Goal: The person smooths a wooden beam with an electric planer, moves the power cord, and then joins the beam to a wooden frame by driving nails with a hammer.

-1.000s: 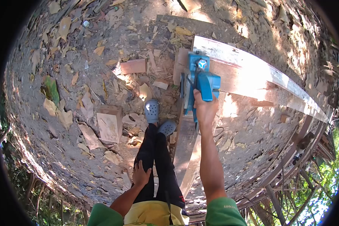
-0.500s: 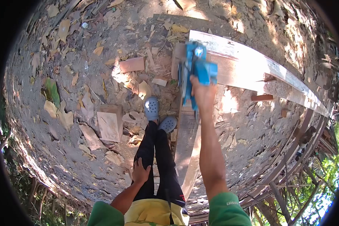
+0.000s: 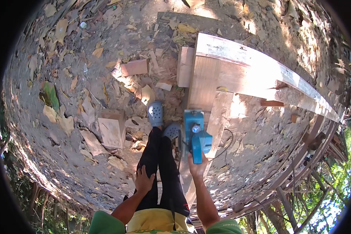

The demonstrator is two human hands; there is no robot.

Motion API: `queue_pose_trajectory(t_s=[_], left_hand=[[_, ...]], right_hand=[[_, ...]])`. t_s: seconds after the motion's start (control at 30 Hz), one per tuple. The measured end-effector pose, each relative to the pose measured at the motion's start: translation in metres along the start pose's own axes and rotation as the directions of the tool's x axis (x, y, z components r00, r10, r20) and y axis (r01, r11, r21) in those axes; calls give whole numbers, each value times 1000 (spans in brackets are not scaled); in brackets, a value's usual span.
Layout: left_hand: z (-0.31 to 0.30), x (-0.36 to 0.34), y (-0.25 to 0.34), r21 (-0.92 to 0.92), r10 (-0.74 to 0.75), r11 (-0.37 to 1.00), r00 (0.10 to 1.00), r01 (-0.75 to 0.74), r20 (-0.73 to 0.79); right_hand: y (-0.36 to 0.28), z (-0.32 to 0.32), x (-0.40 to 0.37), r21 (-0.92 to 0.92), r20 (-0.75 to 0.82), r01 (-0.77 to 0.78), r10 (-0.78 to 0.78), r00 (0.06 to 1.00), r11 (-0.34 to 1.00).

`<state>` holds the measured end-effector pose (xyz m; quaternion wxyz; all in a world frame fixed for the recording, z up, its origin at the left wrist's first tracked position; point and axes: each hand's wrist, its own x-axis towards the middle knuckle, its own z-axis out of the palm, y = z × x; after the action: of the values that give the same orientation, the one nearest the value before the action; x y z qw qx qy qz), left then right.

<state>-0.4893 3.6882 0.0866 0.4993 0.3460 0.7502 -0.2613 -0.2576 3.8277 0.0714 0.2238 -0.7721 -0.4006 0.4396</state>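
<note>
Leaf-strewn ground (image 3: 115,39), sunlit in patches, forms the work area. We record a blue power planer (image 3: 195,134) on a long board (image 3: 203,84), its body lying twelve to six, in line with the board's length. Our right hand (image 3: 198,165), at the planer's six o'clock, is wrapped around the rear handle and is plainly the nearer. Our left hand (image 3: 144,181) lies off at about eight o'clock, well apart from the planer, fingers loosely spread on the dark trousers (image 3: 146,162).

We find a bare, pale stretch of board ahead of the planer at twelve o'clock, bounded at its far end by a whitened beam (image 3: 241,54) curving off toward four o'clock in the lens. The planer's nine o'clock side sits close to the board's edge; a clog (image 3: 156,113) stands just beyond, at ten. A lighter plank (image 3: 219,121) adjoins at two o'clock, and a dark cord (image 3: 231,136) loops at three. Farther out, we note a wooden block (image 3: 112,130) at nine and a reddish offcut (image 3: 134,67) at ten to eleven.
</note>
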Motion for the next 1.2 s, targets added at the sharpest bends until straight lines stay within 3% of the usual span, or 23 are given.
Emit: queue_pose_trajectory(t_s=[0.03, 0.1, 0.2, 0.4, 0.5, 0.77, 0.8, 0.9, 1.03, 1.1, 1.17, 1.2], left_hand=[[-2, 2, 2, -3, 1, 1000, 1000, -1, 0], [-5, -1, 3, -6, -4, 1000, 1000, 4, 8], [-3, 1, 1, 18, 29, 999, 999, -28, -26], [-9, 1, 5, 0, 25, 1000, 1000, -25, -17], [-7, 1, 5, 11, 22, 1000, 1000, -22, -20], [-2, -1, 4, 9, 11, 1000, 999, -10, -39], [1, -1, 0, 6, 19, 1000, 999, -19, -48], [5, -2, -6, 5, 17, 1000, 999, -17, -34], [11, 0, -13, 31, 58, 998, 996, -56, -73], [12, -1, -14, 26, 56, 998, 997, -54, -54], [7, -1, -11, 16, 53, 999, 998, -52, -41], [6, -3, -10, 12, 45, 999, 999, -44, -29]], right_hand=[[-19, 2, 20, -12, -13, 38, -38, 999, 999], [-56, 4, 54, 10, -16, -87, 87, 996, 996], [-87, 12, 99, 95, -32, -110, 113, 993, 989], [-145, 13, 162, 16, -23, -93, 93, 995, 996], [-157, 17, 187, 83, -29, -45, 48, 998, 995], [-183, 26, 238, 5, -84, 49, -48, 995, 999], [-201, 26, 238, 97, -63, -40, 46, 997, 995], [-207, 29, 256, 114, -77, 18, -9, 997, 993], [-192, 12, 215, 191, -5, -20, 22, 1000, 981], [-132, 7, 163, 251, -48, 18, -6, 999, 968], [-75, -13, 96, 7, -12, 47, -47, 999, 999], [-49, -21, 60, 3, 0, -75, 75, 997, 997]])
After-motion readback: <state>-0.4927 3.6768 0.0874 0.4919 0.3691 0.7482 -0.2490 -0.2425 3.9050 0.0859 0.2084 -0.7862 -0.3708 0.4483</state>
